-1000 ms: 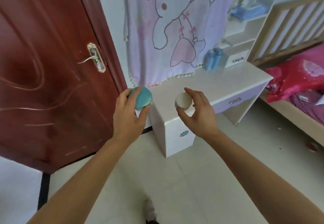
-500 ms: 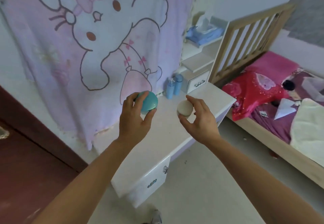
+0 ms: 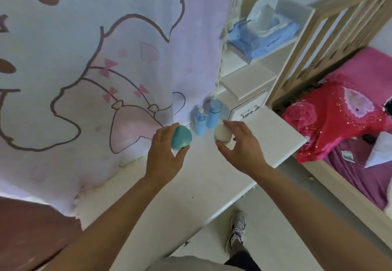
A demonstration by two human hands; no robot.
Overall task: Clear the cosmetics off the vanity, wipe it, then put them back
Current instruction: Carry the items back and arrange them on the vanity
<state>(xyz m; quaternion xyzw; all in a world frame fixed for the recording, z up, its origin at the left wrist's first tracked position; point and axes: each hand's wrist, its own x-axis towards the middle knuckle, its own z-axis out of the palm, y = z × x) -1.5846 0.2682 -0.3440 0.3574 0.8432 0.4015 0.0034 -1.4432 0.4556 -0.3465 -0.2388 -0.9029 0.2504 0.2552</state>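
Observation:
My left hand [image 3: 164, 158] grips a rounded teal cosmetic case [image 3: 182, 137] over the back of the white vanity top [image 3: 203, 185]. My right hand [image 3: 240, 149] pinches a small cream round jar [image 3: 222, 133] between thumb and fingers, just above the vanity surface. Two light blue bottles [image 3: 206, 120] stand upright at the back of the vanity, between and behind the two held items.
A pink cartoon cloth [image 3: 95, 79] hangs behind the vanity. White shelves [image 3: 248, 82] at the back right carry a blue tissue pack [image 3: 265, 35] above a small drawer [image 3: 248, 109]. A wooden bed [image 3: 350, 122] with red and pink bedding lies at right. My shoe [image 3: 237, 230] is on the floor.
I have stepped up to the vanity from beside the door. Both hands, still holding the teal case and the cream jar, now reach over the top near the blue bottles.

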